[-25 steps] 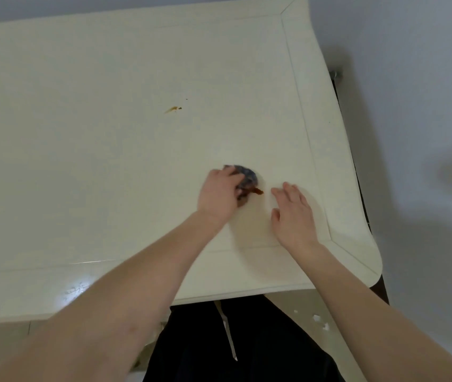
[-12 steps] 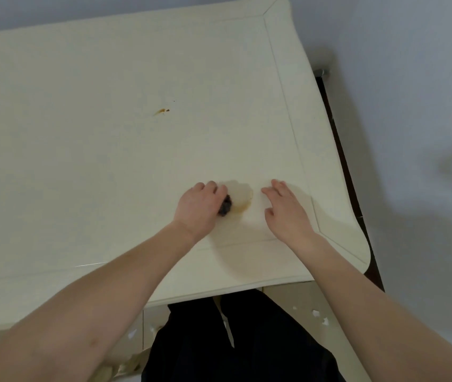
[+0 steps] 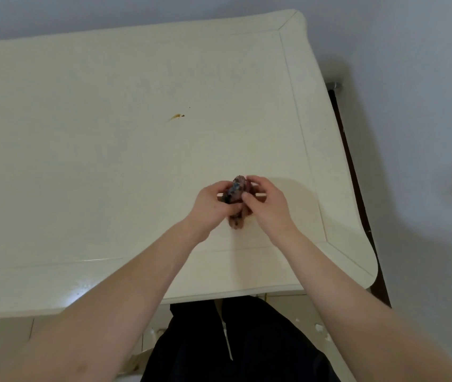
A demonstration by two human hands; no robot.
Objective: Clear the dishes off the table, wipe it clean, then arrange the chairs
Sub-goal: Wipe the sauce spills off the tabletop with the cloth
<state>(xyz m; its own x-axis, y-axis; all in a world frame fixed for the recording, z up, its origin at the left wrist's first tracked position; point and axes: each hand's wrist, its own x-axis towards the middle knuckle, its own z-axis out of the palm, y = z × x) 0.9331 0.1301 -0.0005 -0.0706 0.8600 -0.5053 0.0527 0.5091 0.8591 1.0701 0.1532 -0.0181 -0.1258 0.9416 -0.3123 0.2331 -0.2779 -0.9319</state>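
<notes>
A person standing at the near edge of a cream table [image 3: 109, 175] holds a bunched, dark, stained cloth [image 3: 236, 192] between both hands, just above the tabletop near its right side. The left hand [image 3: 210, 205] grips the wad from the left, fingers curled round its upper part and thumb tucked beneath. The right hand [image 3: 267, 205] pinches it from the right, fingertips hooked over the top and thumb pressed against its side. A crumpled end of the cloth hangs below the two hands, close to the surface; whether it touches the table cannot be told. A small orange-brown smear [image 3: 176, 116] lies well apart from the hands, farther across the table toward its middle. Both bare forearms reach in from the bottom of the view, over dark clothing [image 3: 236, 346].
</notes>
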